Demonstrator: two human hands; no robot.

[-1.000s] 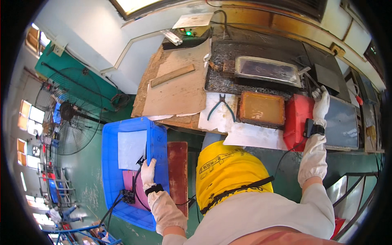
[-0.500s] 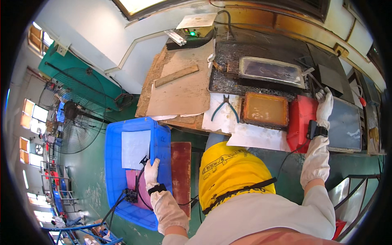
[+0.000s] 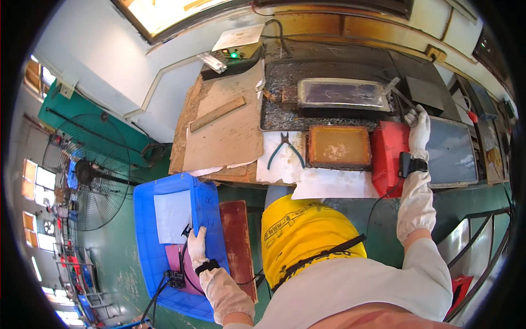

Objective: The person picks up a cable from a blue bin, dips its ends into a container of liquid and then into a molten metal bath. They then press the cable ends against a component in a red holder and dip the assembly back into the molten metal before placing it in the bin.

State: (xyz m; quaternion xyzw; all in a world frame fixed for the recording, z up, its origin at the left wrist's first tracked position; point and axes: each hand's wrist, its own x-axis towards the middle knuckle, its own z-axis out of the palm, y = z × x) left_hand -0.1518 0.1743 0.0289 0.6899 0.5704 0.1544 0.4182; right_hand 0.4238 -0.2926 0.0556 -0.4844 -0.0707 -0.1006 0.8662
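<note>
While right hand pinches tool by its near end, pale head sits beyond the fingertips, by pan, toward back right corner of tabletop. Left hand at right rim of bin; can't tell grip.
</note>
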